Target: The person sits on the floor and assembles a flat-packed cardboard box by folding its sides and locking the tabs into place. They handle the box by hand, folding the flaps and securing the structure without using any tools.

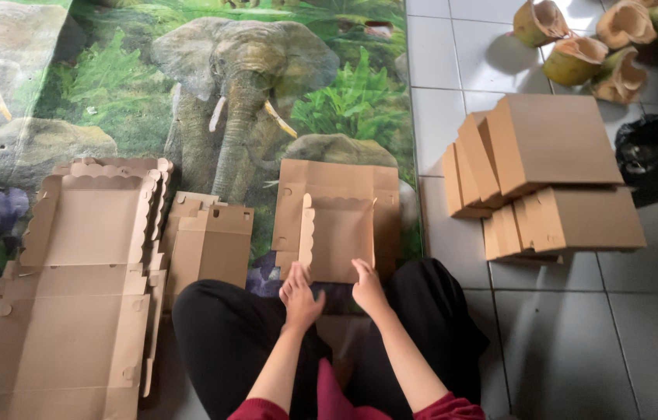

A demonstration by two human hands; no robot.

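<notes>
On the mat [111,93], two hands [300,295] [368,286] fold one cardboard box [337,233].

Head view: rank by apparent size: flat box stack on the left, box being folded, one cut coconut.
1. flat box stack, though nearest the camera
2. box being folded, both hands on it
3. cut coconut, farthest away

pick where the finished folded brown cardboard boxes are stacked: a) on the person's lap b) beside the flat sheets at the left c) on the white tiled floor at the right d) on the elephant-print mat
c: the stack of folded brown cardboard boxes sits on the white tiled floor, right of the elephant-print mat.
</notes>
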